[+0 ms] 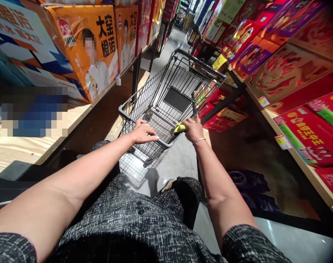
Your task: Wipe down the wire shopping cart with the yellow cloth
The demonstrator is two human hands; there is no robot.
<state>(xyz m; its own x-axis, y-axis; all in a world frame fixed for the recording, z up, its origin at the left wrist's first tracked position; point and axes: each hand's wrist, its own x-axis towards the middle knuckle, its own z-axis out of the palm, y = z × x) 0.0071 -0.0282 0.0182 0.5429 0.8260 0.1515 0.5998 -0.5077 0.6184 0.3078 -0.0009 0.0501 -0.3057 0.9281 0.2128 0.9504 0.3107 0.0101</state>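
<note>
A grey wire shopping cart [162, 95] stands in the aisle in front of me, its near rim toward my body and its handle at the far end. My left hand [143, 132] is closed over the near rim, the thumb lying along it. My right hand [194, 129] is closed around a yellow-green cloth-like thing [180, 127] with a dark edge, beside the cart's right near corner. Most of that thing is hidden in the fist, so its exact kind is unclear. The wire basket holds no goods that I can see.
Orange drink cartons [84, 47] stand on a wooden shelf [81, 117] at the left. Red gift boxes [306, 135] fill the right shelf, with dark purple packs [248, 182] low beneath it. The tiled aisle floor [180, 38] runs on beyond the cart.
</note>
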